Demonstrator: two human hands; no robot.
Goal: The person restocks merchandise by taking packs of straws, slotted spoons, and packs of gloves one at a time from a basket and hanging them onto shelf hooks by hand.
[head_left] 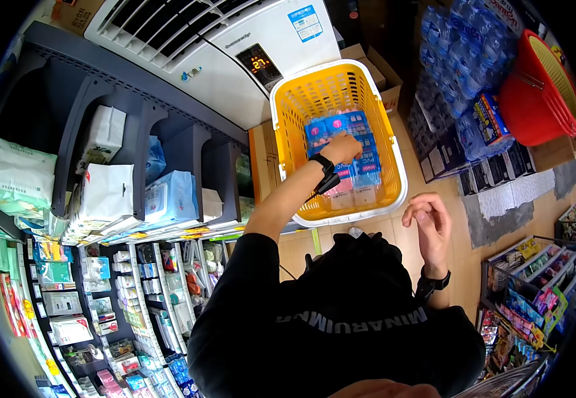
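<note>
My left hand (342,148), with a black band on its wrist, reaches into a yellow basket (397,159) with a white rim. Its curled fingers are on one of the blue PVC packages (369,159) lying in the basket; the fingertips are partly hidden. Other blue and pink clear-wrapped packages lie around and under it. Outside the basket, to its lower right, my right hand (430,222) is raised with loosely bent fingers and nothing in it. A black band is on that wrist too.
A white air conditioner (235,60) stands behind the basket. Grey shelves (135,99) with packaged tissues are at left. Bottled water packs (453,60), red baskets (533,99) and a snack rack (533,278) are at right. Cardboard boxes (387,79) stand behind.
</note>
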